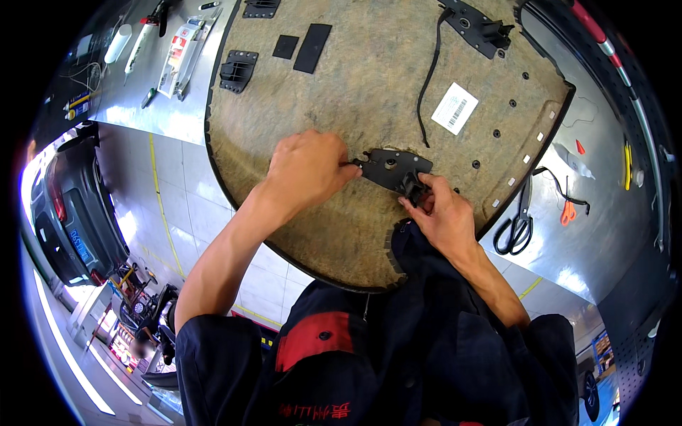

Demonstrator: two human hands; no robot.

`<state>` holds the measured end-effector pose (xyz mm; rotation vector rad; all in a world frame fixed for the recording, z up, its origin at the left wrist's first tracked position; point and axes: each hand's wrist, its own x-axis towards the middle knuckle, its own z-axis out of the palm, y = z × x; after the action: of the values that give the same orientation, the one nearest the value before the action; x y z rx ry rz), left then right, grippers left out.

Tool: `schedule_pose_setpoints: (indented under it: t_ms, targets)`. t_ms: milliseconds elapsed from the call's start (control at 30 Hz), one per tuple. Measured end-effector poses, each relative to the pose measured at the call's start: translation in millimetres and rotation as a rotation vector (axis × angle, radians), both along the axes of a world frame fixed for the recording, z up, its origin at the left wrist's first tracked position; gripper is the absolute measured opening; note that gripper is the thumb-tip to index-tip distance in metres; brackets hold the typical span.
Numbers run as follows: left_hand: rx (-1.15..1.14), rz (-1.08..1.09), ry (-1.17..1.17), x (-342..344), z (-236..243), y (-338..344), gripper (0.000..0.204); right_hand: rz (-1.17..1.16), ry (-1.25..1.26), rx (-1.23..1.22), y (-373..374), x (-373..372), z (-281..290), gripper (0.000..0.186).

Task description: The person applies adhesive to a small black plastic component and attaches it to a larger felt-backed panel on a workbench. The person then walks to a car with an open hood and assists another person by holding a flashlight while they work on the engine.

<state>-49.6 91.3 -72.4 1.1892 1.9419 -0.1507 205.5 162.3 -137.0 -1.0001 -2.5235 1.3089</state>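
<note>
A large fibrous brown panel (pixel 334 92) with a dark curved edge lies before me. On its lower part, a black mounting plate (pixel 383 167) with holes and a raised clip (pixel 413 184) sits by a cutout. My left hand (pixel 305 163) has its fingers curled, thumb and finger closed on the plate's narrow left end. My right hand (pixel 444 213) grips the raised clip at the plate's right end with thumb and fingers. A thin black strip (pixel 430 85) and a white barcode label (pixel 455 108) lie above the plate on the panel.
Black brackets (pixel 238 69) and pads (pixel 312 48) rest on the panel. Black shears (pixel 515 231), orange scissors (pixel 568 211) and a yellow tool (pixel 627 167) lie on the right metal surface. Caulking tools (pixel 145 35) lie top left. A car (pixel 74 206) stands beyond the tiled floor.
</note>
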Motion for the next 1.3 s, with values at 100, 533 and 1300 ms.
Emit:
schedule_pose_setpoints:
  t_ms: [100, 533, 1300]
  targets:
    - [0.051, -0.015, 0.008, -0.5, -5.5, -2.9, 0.037, -0.004, -0.047, -0.036, 2.7, -2.2, -0.8, 0.047]
    - [-0.003, 0.005, 0.003, -0.1, -2.8, 3.1, 0.038, 0.002, -0.006, -0.028, 2.8, 2.0, -1.2, 0.047]
    - [0.008, -0.001, 0.068, 5.0, -5.8, 7.4, 0.048, 0.024, -0.013, -0.057, 5.9, -0.3, -1.4, 0.047]
